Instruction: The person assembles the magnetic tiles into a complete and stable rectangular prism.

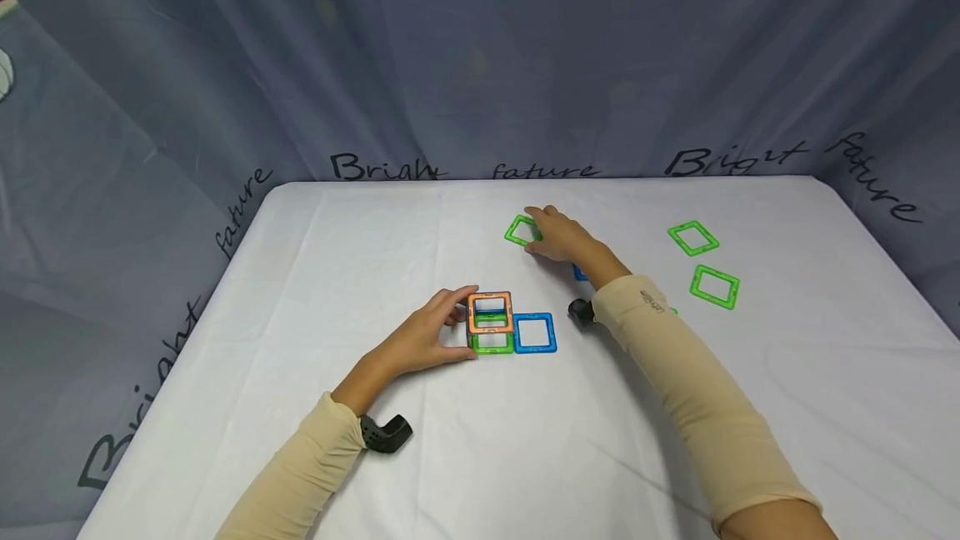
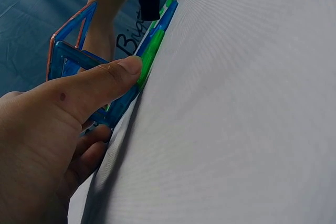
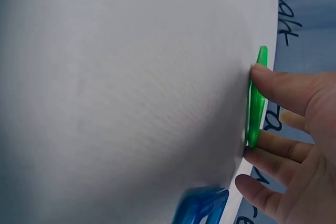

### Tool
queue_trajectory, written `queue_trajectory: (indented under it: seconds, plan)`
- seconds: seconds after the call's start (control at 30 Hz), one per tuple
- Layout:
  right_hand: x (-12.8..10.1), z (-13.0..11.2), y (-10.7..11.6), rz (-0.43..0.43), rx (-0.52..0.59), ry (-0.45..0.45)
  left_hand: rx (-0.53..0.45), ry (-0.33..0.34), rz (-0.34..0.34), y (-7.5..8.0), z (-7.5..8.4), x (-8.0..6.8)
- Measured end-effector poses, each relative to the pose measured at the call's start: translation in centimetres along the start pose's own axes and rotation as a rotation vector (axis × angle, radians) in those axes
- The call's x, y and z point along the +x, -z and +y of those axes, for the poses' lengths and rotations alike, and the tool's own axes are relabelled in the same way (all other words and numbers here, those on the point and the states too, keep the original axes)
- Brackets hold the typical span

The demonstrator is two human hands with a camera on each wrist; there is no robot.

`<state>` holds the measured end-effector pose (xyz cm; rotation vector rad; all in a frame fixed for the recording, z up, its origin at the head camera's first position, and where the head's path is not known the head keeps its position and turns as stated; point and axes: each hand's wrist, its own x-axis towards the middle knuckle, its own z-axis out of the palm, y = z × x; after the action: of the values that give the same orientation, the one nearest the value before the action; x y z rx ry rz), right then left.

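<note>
My left hand [image 1: 423,338] grips the left side of a small upright build of magnetic tiles, thumb at the front and fingers behind. An orange square tile [image 1: 507,312] tops the build, and a green tile [image 1: 492,350] lies at its base. Blue side tiles [image 2: 79,54] show in the left wrist view. Flat on the table, a blue square tile [image 1: 533,349] adjoins the base on the right. Farther back, my right hand [image 1: 558,236] pinches a green square tile [image 1: 512,227] by its edges, low over the cloth; fingers cover its right part.
Another blue tile [image 1: 580,273] is partly hidden beneath the right forearm. Two green tiles [image 1: 705,249] lie apart on the right, and a green sliver shows beside the right sleeve [image 1: 675,365]. White cloth covers the table [image 1: 360,257]; grey curtains [image 1: 480,90] hang behind it.
</note>
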<state>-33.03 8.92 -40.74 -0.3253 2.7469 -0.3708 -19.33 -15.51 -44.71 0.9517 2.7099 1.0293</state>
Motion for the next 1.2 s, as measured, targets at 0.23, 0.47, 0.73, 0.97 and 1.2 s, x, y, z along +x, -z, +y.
queue_trajectory:
  seconds: [0.23,0.47,0.73,0.97,1.2]
  plan:
    - [-1.2,-0.3,-0.4,-0.024,-0.005,0.031,0.006,-0.011,0.013,0.0,0.0,0.0]
    - [-2.7,-1.0,-1.1,-0.035,-0.029,0.069,-0.001,0.0,0.009,0.1,0.1,0.0]
    - [-4.9,-1.6,-1.3,-0.044,-0.048,0.112,-0.011,-0.01,0.01,0.0,0.1,0.0]
    - [-6.6,-1.5,-1.3,-0.042,0.01,0.149,-0.013,-0.011,0.007,0.0,0.0,0.0]
    - [-7.6,-1.2,-1.5,-0.029,0.063,0.177,-0.016,-0.012,0.003,0.1,0.1,0.0]
